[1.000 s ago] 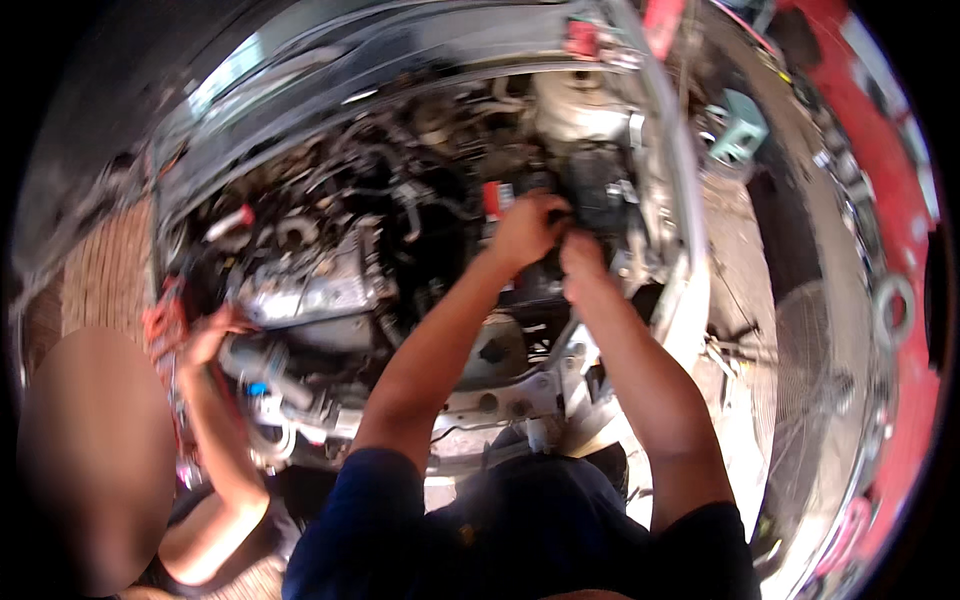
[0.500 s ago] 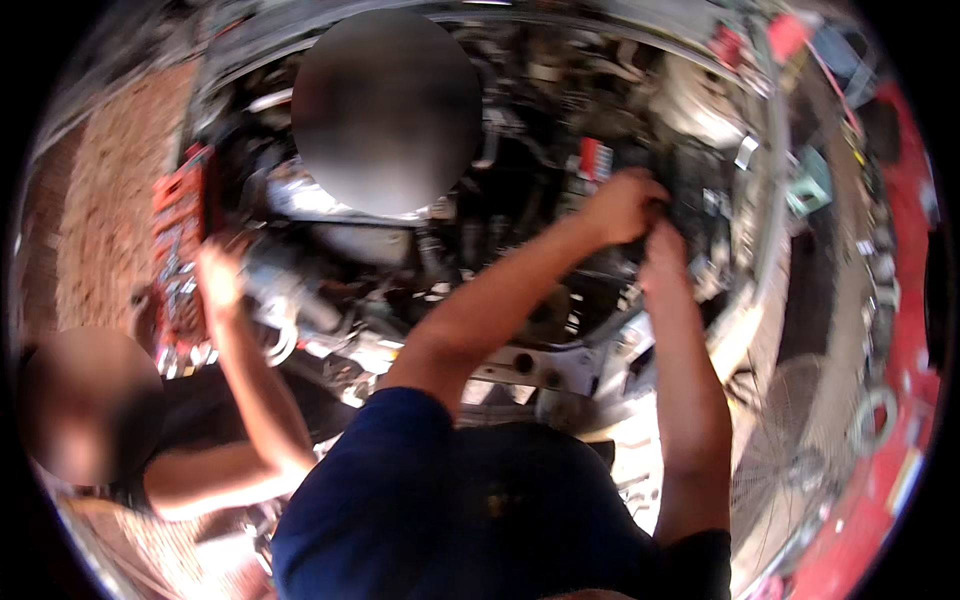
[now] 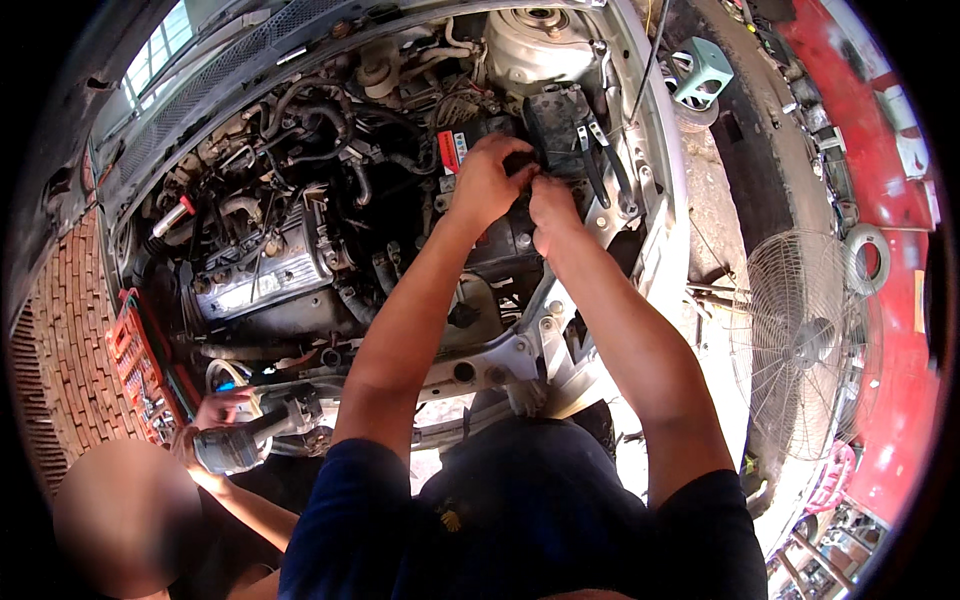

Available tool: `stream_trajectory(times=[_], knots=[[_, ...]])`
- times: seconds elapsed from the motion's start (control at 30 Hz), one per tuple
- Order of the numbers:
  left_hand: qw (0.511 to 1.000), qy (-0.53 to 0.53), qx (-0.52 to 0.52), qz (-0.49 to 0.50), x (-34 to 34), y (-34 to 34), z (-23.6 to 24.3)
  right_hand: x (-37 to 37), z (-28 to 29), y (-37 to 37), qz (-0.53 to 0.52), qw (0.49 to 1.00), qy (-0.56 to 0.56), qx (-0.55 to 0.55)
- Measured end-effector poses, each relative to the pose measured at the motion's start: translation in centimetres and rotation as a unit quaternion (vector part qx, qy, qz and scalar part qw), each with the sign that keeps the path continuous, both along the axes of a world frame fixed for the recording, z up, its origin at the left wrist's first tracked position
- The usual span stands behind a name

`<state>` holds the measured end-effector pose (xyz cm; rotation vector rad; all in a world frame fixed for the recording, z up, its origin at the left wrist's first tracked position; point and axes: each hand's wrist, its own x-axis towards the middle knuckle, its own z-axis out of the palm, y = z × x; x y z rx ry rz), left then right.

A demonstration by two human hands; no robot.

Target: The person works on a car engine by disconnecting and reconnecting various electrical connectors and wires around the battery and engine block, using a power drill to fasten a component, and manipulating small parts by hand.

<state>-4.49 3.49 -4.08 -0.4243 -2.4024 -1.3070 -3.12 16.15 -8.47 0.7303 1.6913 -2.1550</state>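
Observation:
My left hand (image 3: 500, 170) curls over the top of a dark car battery (image 3: 497, 254) with a red label, in the right part of the engine bay. My right hand (image 3: 550, 210) is closed just to the right and slightly lower, its fingertips meeting those of my left. What their fingers hold is hidden in shadow. Black-handled pliers (image 3: 595, 170) lie to the right of my hands, across a black box (image 3: 550, 112) behind the battery.
A co-worker at lower left grips a dark cylindrical part (image 3: 225, 450) beside a red tool case (image 3: 135, 355). The engine (image 3: 255, 270) fills the bay's left. Beyond the right fender (image 3: 668, 200) stand a wire-caged fan (image 3: 805, 345), a green stool (image 3: 700, 75) and a red panel (image 3: 890, 420).
My hands stay together at the battery while the view has shifted and steadied. The co-worker's hands have come lower and now hold the dark cylindrical part.

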Motion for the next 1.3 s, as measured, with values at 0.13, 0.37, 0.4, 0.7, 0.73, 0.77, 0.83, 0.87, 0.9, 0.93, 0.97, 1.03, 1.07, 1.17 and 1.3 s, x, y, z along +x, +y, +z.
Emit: stream_trajectory(times=[0.13, 0.37, 0.4, 0.7, 0.73, 0.77, 0.83, 0.87, 0.9, 0.93, 0.97, 1.03, 1.07, 1.17, 1.3], knots=[[0.999, -0.031, -0.014, -0.016, 0.0, 0.0, -0.2, -0.3, -0.5, 0.7, 0.021, 0.999, 0.005, -0.034], [0.998, -0.033, -0.004, -0.058, -0.7, -0.6, -0.4, 0.5, 2.6, -0.2, 0.019, 1.0, -0.001, 0.007], [0.998, -0.033, -0.002, -0.044, -0.7, -0.7, -0.5, 0.6, 3.0, -0.3, 0.016, 1.0, -0.016, 0.017], [0.997, -0.064, 0.018, -0.038, -0.2, -0.7, -0.2, -0.3, 0.2, 0.4, 0.047, 0.999, 0.004, -0.02], [0.997, -0.063, 0.018, -0.04, -0.1, -0.4, -0.1, -0.4, -0.4, 0.7, 0.049, 0.999, 0.011, -0.02], [0.999, -0.035, 0.023, -0.024, -0.1, -0.1, -0.1, -0.5, -1.0, 0.8, 0.048, 0.999, 0.013, -0.021], [1.0, -0.004, 0.027, -0.011, -0.2, 0.7, -0.1, -0.9, -1.9, 1.3, 0.027, 0.999, -0.018, 0.016], [0.999, -0.029, 0.031, 0.008, 0.1, 0.5, -0.2, -0.7, -1.5, 0.7, 0.033, 0.999, -0.018, 0.013], [0.998, -0.052, 0.036, 0.026, 0.3, 0.2, -0.2, -0.3, -0.6, 0.3, 0.033, 0.999, -0.017, 0.011], [0.998, -0.051, 0.035, 0.033, 0.4, -0.4, -0.1, 0.0, 0.3, -0.3, 0.032, 0.999, -0.017, 0.01], [0.998, -0.058, 0.031, 0.025, 0.3, -0.3, 0.1, -0.1, 0.3, -0.1, 0.031, 0.999, -0.015, 0.011], [0.997, -0.074, 0.022, 0.009, 0.2, -0.1, 0.4, -0.2, 0.3, 0.3, 0.023, 1.0, -0.015, -0.014], [0.997, -0.073, 0.023, 0.009, 0.1, 0.0, 0.3, -0.2, 0.2, 0.5, 0.023, 1.0, -0.014, -0.014], [0.999, -0.043, 0.021, -0.022, -0.2, -0.2, 0.0, -0.2, 0.5, 0.6, 0.032, 0.999, -0.001, -0.021], [0.997, -0.05, 0.026, -0.061, -0.4, -0.8, -0.5, 0.4, 2.1, 0.0, 0.025, 0.999, -0.006, -0.039]])
